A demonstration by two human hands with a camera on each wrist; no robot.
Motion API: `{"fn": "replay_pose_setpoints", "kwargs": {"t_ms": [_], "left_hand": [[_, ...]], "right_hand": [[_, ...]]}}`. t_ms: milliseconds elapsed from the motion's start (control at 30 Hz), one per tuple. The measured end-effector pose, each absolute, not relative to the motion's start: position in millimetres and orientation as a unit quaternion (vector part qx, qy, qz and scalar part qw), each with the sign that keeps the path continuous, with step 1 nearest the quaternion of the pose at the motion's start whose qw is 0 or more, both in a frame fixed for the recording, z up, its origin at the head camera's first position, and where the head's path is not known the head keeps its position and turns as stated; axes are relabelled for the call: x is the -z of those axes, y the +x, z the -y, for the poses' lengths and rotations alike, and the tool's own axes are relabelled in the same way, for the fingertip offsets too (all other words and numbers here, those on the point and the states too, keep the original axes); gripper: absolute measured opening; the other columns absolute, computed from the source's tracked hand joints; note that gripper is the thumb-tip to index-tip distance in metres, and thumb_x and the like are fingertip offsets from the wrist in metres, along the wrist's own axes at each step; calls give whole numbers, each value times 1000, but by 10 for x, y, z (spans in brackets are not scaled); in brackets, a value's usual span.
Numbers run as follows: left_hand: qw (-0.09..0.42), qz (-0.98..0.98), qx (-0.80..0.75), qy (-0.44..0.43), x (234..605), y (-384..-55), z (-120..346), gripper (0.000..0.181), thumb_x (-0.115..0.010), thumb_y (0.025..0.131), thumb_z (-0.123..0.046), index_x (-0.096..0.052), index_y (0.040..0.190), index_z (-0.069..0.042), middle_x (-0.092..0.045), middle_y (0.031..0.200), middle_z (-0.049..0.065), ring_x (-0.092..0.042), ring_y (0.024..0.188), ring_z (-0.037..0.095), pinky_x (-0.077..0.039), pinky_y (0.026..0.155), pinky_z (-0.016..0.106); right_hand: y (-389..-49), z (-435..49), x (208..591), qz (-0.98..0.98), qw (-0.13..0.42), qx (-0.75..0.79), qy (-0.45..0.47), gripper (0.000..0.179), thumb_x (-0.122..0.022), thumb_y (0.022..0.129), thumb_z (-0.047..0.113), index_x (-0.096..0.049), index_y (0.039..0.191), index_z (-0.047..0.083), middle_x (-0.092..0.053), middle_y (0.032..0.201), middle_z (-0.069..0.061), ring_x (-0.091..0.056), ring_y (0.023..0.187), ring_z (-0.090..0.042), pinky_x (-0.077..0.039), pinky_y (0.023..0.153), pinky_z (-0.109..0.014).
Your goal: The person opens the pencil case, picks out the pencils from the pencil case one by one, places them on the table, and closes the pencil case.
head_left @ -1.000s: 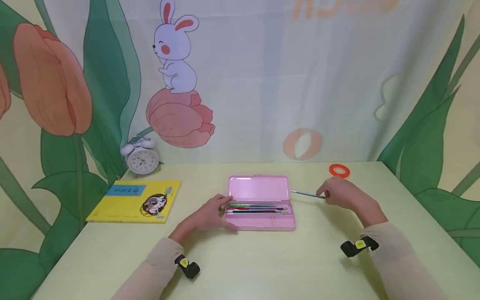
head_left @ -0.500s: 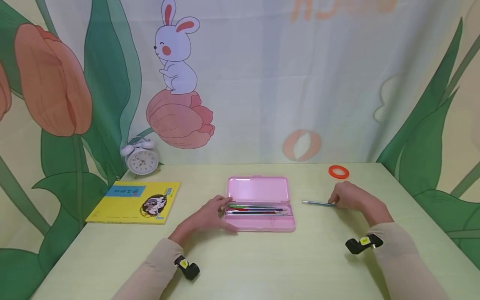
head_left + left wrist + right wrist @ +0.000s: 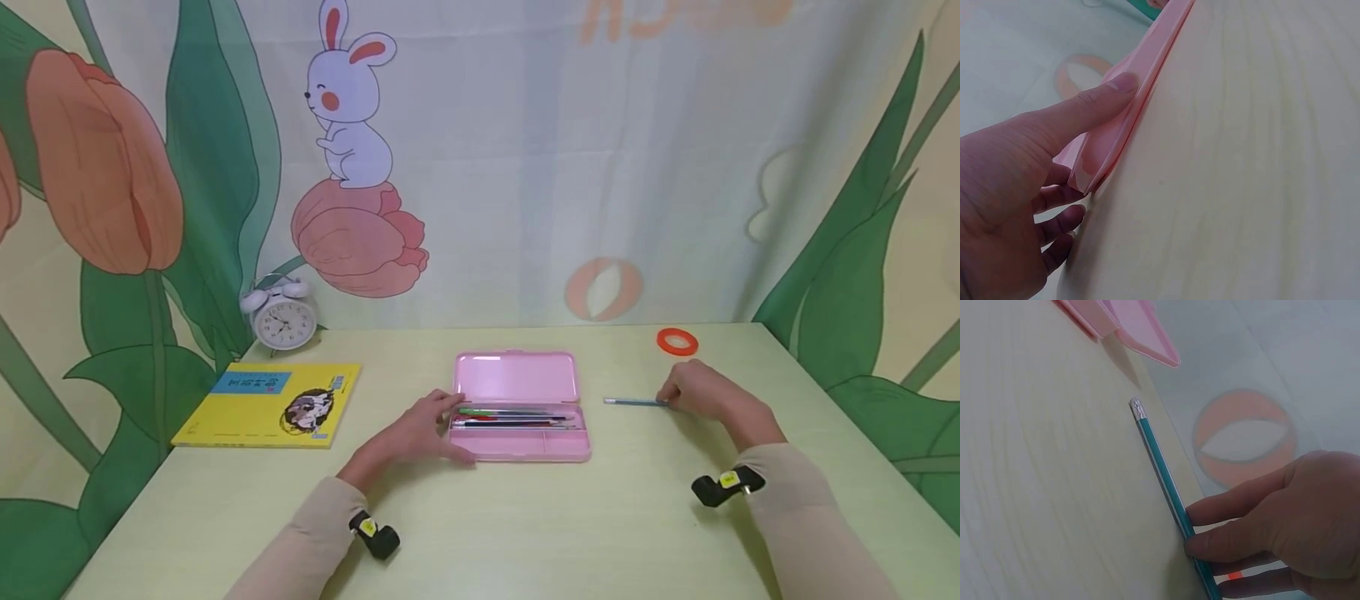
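A pink pencil case (image 3: 498, 447) lies on the table with its lid raised, and several pencils and pens (image 3: 517, 419) rest in its rear compartment. My left hand (image 3: 420, 429) holds the case by its left end. In the left wrist view the thumb (image 3: 1094, 109) presses on the case's wall and the other fingers curl beside its end. Right of the case is a teal-blue pencil (image 3: 1163, 465) with a metal-banded eraser end pointing toward the case. My right hand (image 3: 708, 398) pinches this pencil near its other end, low over the table; the tip is hidden.
An orange-red ring (image 3: 677, 342) like a tape roll lies behind my right hand. A yellow book (image 3: 247, 417) is at the left, with a white alarm clock (image 3: 285, 323) behind it. A printed curtain (image 3: 487, 208) hangs along the table's back edge.
My right hand has moved right and lowered the pencil toward the table, away from the case. In the last half second the pencil has turned slightly. The left hand has stayed put.
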State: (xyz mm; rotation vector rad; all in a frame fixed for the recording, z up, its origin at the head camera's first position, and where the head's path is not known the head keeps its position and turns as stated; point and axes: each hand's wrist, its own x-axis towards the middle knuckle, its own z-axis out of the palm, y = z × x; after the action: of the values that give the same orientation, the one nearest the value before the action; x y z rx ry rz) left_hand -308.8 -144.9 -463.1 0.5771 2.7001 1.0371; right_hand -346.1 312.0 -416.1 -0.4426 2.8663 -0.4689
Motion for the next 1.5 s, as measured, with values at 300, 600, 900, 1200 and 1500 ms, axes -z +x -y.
{"fn": "replay_pose_setpoints", "kwargs": {"t_ms": [300, 600, 900, 1200, 1500], "left_hand": [[97, -913, -348, 191, 4620, -3070, 1445, 105, -90, 68, -50, -41, 154, -19, -40, 149, 9, -37, 136, 30, -37, 110, 54], [100, -914, -346, 188, 4608, -3071, 1444, 107, -90, 67, -51, -40, 155, -18, -40, 150, 9, -37, 137, 30, -36, 111, 54], [102, -913, -347, 189, 4620, -3079, 1444, 108, -90, 67, -52, -39, 155, -18, -39, 150, 9, -37, 137, 30, -36, 111, 54], [102, -912, -348, 190, 4620, -3077, 1451, 108, -90, 66, -52, -39, 155, -18, -39, 150, 10, -37, 137, 31, -36, 110, 54], [104, -910, -353, 193, 4611, -3073, 1447, 107, -91, 67, -51, -39, 155, -18, -40, 149, 9, -40, 135, 31, -38, 109, 54]], "right_hand": [[-3470, -3106, 4166, -969, 101, 162, -153, 24, -69, 88, -8, -77, 108, 1, -72, 104, -14, -58, 85, -24, -55, 77, -35], [-3488, -3098, 4194, -969, 101, 167, -154, 24, -68, 89, -8, -77, 109, 1, -72, 104, -13, -57, 83, -24, -52, 72, -30], [-3484, -3085, 4184, -970, 106, 157, -155, 24, -66, 89, -8, -77, 108, 1, -72, 105, -15, -57, 85, -25, -54, 75, -33], [-3489, -3072, 4177, -970, 113, 155, -150, 25, -65, 89, -9, -77, 108, 1, -71, 105, -14, -56, 85, -25, -50, 70, -30], [-3456, -3115, 4144, -967, 67, 161, -187, 27, -69, 88, -8, -75, 113, -1, -71, 108, -15, -61, 90, -28, -55, 75, -37]]}}
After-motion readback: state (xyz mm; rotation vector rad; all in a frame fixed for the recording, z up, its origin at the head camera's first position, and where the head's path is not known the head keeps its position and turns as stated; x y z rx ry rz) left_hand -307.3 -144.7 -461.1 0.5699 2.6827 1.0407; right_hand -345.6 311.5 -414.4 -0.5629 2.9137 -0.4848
